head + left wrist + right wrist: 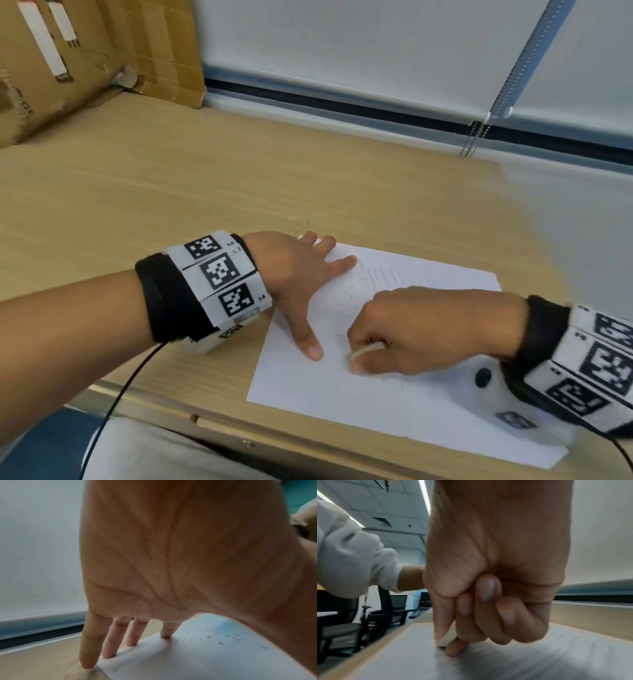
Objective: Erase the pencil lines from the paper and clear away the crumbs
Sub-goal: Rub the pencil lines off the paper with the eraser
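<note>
Wooden desk (pixel 171 192), paper (pixel 342 394), cardboard (pixel 102 51), window blind (pixel 342 44)

left hand (pixel 294 270) flat on paper (pixel 394 404), right hand (pixel 404 332) pinching eraser (pixel 364 350)

cardboard box (pixel 85 58) — far left on desk (pixel 205 178) | bead chain (pixel 479 133) — hangs by blind (pixel 342 44)

Light wood-grain worktop (pixel 212 178). White roller blind (pixel 342 44) with bead chain (pixel 513 72) behind it. Flattened cardboard (pixel 85 58) leaning at far left. Black office chairs (pixel 385 614); tiled ceiling with strip lights (pixel 424 496).
</note>
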Action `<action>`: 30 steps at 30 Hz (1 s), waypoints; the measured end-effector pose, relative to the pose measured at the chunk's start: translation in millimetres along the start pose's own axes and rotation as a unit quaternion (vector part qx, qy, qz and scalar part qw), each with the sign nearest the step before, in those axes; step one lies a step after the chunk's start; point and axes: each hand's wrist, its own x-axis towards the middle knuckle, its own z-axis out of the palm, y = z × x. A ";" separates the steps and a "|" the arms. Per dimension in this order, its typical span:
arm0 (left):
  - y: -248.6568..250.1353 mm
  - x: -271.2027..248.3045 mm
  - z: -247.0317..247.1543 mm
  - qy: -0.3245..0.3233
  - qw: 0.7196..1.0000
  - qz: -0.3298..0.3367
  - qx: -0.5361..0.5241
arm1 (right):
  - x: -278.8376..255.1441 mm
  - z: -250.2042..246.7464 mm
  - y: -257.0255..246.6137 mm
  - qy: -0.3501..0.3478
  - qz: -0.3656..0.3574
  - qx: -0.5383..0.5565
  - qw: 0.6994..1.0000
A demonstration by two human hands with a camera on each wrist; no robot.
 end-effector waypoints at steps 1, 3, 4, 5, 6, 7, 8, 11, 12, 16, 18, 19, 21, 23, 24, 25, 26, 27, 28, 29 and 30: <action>-0.1 0.0 -0.2 0.000 1.000 0.000 0.000 | 1.8 -2.9 3.6 0.004 0.009 -0.011 1.000; -0.6 0.6 -0.2 0.005 1.000 0.004 0.004 | 4.3 -7.7 14.0 0.047 0.044 -0.017 0.998; -0.7 1.0 0.2 0.006 1.000 0.004 0.005 | 4.1 -6.8 15.6 0.062 0.050 -0.017 0.997; -0.4 1.2 0.9 0.005 1.000 0.003 0.006 | 2.5 -4.1 13.3 0.062 0.044 -0.015 0.997; -0.1 1.1 1.1 0.004 1.000 0.002 0.008 | 0.7 0.0 8.8 0.051 0.028 -0.009 0.998; 0.2 1.0 1.2 0.002 1.000 0.000 0.009 | -2.2 3.2 2.9 0.026 0.014 -0.005 1.000; 0.5 1.0 1.2 0.000 1.000 -0.001 0.008 | -4.1 3.6 -1.4 0.002 0.008 -0.002 1.000; 0.7 0.8 -0.5 -0.004 1.000 0.000 0.004 | -0.4 -3.7 7.0 0.023 0.032 -0.005 0.999; 0.6 0.9 -1.0 -0.003 1.000 0.000 0.006 | 0.1 -4.2 10.1 0.046 0.042 -0.006 0.998; 2.1 -0.2 -1.4 0.004 1.000 0.000 0.016 | -8.2 6.5 -1.6 0.011 0.007 -0.006 1.000; 3.4 -1.3 -2.6 0.001 1.000 -0.003 0.019 | -7.6 1.9 1.2 0.003 0.012 0.003 1.000; 4.3 -1.7 -3.4 -0.001 1.000 -0.004 0.020 | -6.5 -1.5 6.9 0.019 0.025 0.005 1.000; 4.8 -1.0 -3.6 0.001 1.000 -0.004 0.022 | -6.0 -2.2 12.4 0.043 0.031 0.002 0.999; 4.3 -1.0 -2.8 0.002 1.000 -0.005 0.022 | -8.0 4.6 5.5 0.024 0.004 -0.004 1.000; 4.1 -1.2 -2.3 0.001 1.000 -0.006 0.020 | -9.5 7.2 2.2 0.006 -0.008 -0.005 1.000; 4.1 -1.3 -2.3 0.001 1.000 -0.006 0.020 | -9.5 6.1 1.0 0.001 -0.011 -0.005 1.000; 4.3 -1.7 -2.6 0.000 1.000 -0.007 0.020 | -8.0 3.0 4.5 0.011 -0.008 -0.005 1.000; 4.5 -1.6 -2.6 -0.002 1.000 -0.007 0.021 | -6.3 -0.4 10.2 0.031 0.003 0.000 1.000; 4.6 -1.4 -2.7 -0.001 1.000 -0.007 0.021 | -5.3 -2.1 15.9 0.051 0.016 0.009 0.999; 4.3 -0.9 -2.3 0.000 1.000 -0.007 0.019 | -5.2 -1.3 17.7 0.058 0.022 0.012 0.998; 3.8 -0.8 -1.7 0.002 1.000 -0.005 0.018 | -6.6 1.3 14.9 0.049 0.019 0.009 0.999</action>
